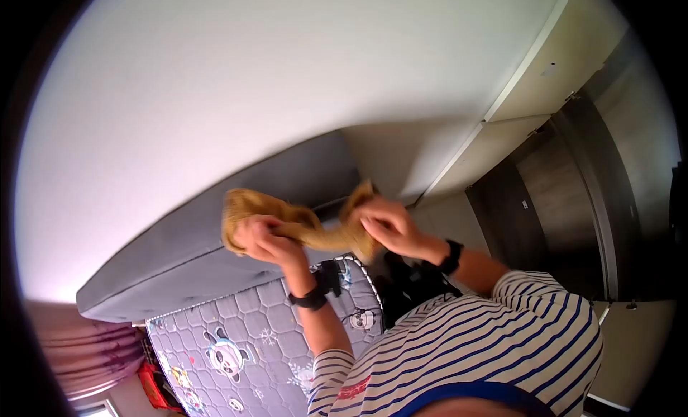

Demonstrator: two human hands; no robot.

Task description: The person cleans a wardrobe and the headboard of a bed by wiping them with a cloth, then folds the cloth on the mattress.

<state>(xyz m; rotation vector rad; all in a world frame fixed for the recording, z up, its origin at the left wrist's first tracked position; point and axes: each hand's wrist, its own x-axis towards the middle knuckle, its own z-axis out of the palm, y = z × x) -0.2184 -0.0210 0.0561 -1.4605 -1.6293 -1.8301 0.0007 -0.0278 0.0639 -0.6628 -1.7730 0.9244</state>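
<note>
A mustard-brown cloth (324, 235) stretches between my two hands, bunched at each end and sagging a little in the middle. My left hand (266, 239) grips its left end, with a fold of fabric standing up behind the fingers. At the other end, my right hand (387, 225) has its fingers closed on the bunched fabric, slightly blurred. Both hands are raised in front of the grey padded headboard (172, 256). Each wrist wears a black band.
Below lies a bed with a grey panda-print quilted mattress (265, 338). An open cabinet (552, 180) with dark shelves stands to the right, its pale doors (519, 141) swung out. Purple curtains (86, 352) and a red bag (154, 388) are at lower left. A white wall (215, 80) rises behind the headboard.
</note>
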